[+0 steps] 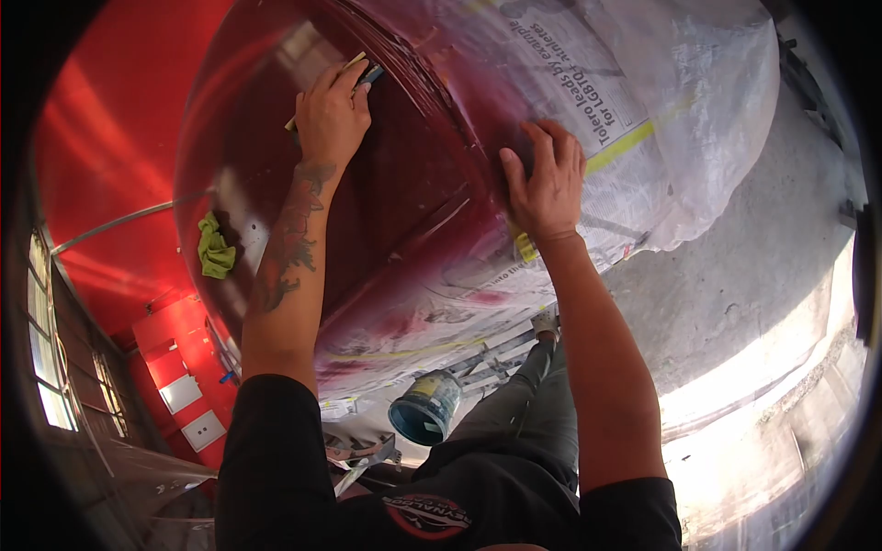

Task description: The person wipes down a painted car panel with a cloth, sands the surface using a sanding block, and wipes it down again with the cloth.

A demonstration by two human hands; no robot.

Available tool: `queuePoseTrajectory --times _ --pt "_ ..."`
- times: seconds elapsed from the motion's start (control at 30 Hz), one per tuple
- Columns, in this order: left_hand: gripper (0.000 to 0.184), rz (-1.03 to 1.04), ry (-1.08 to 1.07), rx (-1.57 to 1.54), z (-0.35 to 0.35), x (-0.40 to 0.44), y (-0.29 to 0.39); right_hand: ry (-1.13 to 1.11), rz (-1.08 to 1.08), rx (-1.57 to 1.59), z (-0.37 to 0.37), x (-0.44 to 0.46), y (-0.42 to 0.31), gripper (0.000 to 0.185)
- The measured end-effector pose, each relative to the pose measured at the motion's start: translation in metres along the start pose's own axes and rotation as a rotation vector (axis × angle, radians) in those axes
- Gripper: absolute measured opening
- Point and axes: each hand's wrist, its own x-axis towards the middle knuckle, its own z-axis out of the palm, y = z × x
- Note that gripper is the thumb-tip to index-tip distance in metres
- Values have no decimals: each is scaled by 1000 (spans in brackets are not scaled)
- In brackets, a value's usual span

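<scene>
The dark red glossy car panel (386, 119) lies in front of me, with light reflected on it. My left hand (333, 110), on the tattooed arm, is closed on what looks like a sanding block (371, 75) with a yellowish edge, pressed to the panel. Most of the block is hidden under the fingers. My right hand (548, 179) rests with fingers apart at the edge of the panel, on newspaper masking (588, 83) stained with red overspray. It holds nothing. To the left, a crumpled green cloth (216, 246) lies on the panel.
A bucket (425, 407) stands below the panel, left of my legs. Translucent plastic sheeting (707, 119) covers the right side, over grey concrete floor (726, 303). A bright red wall (110, 156) rises on the left. Yellow tape (625, 147) runs along the newspaper.
</scene>
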Motion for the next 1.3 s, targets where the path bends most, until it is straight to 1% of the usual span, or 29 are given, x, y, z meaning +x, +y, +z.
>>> queuePoseTrajectory --times 0.03,0.1,0.2,0.23,0.3,0.33,0.37,0.43,0.47,0.57,0.6,0.63,0.7,0.73,0.77,0.83,0.87,0.97,1.0,1.1,1.17,1.23,1.27,1.3 --pt "36 0 2 -1 0 -3 3 0 -3 2 0 1 0 44" --pt "33 69 38 -3 0 -12 9 1 1 11 1 1 -1 43" --pt "34 139 46 -13 -1 -13 0 -2 4 -10 0 0 -1 43" --pt "34 138 49 -17 1 -9 -1 -1 6 -4 1 1 -1 43" --pt "38 37 36 36 3 0 -2 -5 9 2 0 1 -1 43" --pt "39 -1 17 -3 3 -4 1 -7 10 3 -1 1 -1 43" --pt "39 1 13 1 2 -11 9 -11 15 6 0 1 -1 43" --pt "39 114 8 -18 -7 -31 27 -10 19 12 1 0 -2 43" --pt "39 135 -28 -36 -10 -41 30 -11 20 7 0 1 -2 43" --pt "38 156 -14 -42 -10 -32 19 -3 16 -3 0 0 -2 43" --pt "36 105 -9 -18 -7 -19 10 -3 14 -3 1 0 -2 43" --pt "36 102 -7 -18 -5 -6 2 0 6 -4 1 0 -2 43" --pt "36 -67 -86 4 0 11 -8 -1 0 -7 0 0 -1 43" --pt "36 -14 -37 45 4 7 -8 -4 0 -2 0 0 0 43" --pt "36 -13 -42 49 4 0 -3 -5 1 6 0 0 -1 43" --pt "36 145 40 5 -4 -23 18 -5 3 5 0 1 -2 43" --pt "36 147 -9 27 -9 -31 22 -8 -2 -2 -1 1 -2 43" --pt "36 122 17 8 -1 -12 2 0 -2 -16 0 1 -2 42" --pt "34 47 -2 36 0 4 -6 -1 -3 -18 0 0 -3 42" --pt "33 11 38 78 10 27 -21 0 1 -22 -1 0 -1 42" --pt "33 -4 32 65 10 10 -9 -13 3 8 0 1 -1 43" --pt "35 90 42 45 0 -18 14 -2 -2 7 0 0 -1 43" --pt "35 92 44 47 -6 -28 20 6 -11 1 1 1 -1 43" --pt "36 129 7 4 -11 -36 27 8 -14 1 0 1 -1 43"
